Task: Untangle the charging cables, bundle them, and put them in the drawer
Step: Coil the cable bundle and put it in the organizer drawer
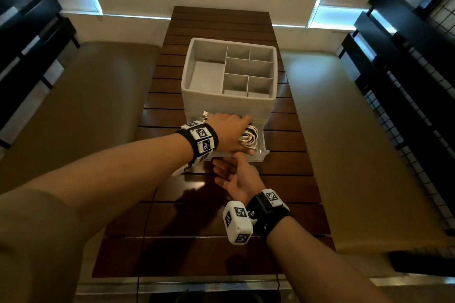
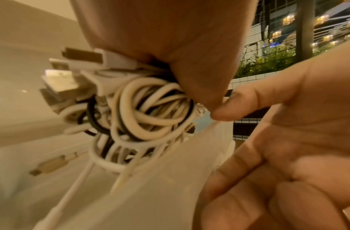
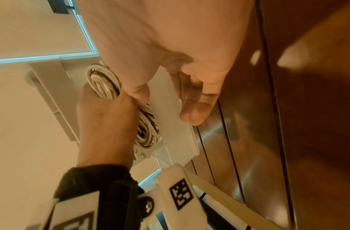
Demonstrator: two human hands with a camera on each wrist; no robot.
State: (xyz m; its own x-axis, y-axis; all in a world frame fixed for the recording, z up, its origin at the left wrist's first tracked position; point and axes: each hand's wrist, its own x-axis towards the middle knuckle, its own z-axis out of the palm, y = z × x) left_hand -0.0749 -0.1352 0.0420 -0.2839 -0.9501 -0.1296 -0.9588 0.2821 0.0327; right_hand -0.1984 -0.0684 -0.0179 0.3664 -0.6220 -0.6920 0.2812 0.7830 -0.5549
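A coiled bundle of white and black charging cables (image 1: 249, 137) (image 2: 150, 112) (image 3: 103, 82) sits in my left hand (image 1: 227, 131) (image 3: 105, 124), whose fingers curl round it. The bundle is inside the pulled-out translucent drawer (image 1: 259, 154) (image 3: 170, 118) at the bottom of a white organizer box (image 1: 226, 99). USB plugs (image 1: 205, 113) (image 2: 71, 74) stick out of the bundle's left side. My right hand (image 1: 234, 174) (image 2: 288, 140) pinches the drawer's front wall, thumb (image 3: 138, 91) inside and fingers (image 3: 195, 109) outside.
The organizer's top tray has several empty compartments. It stands on a dark slatted wooden table (image 1: 197, 216) (image 3: 248, 140). Beige bench seats (image 1: 86, 106) run along both sides of the table, with dark railings beyond.
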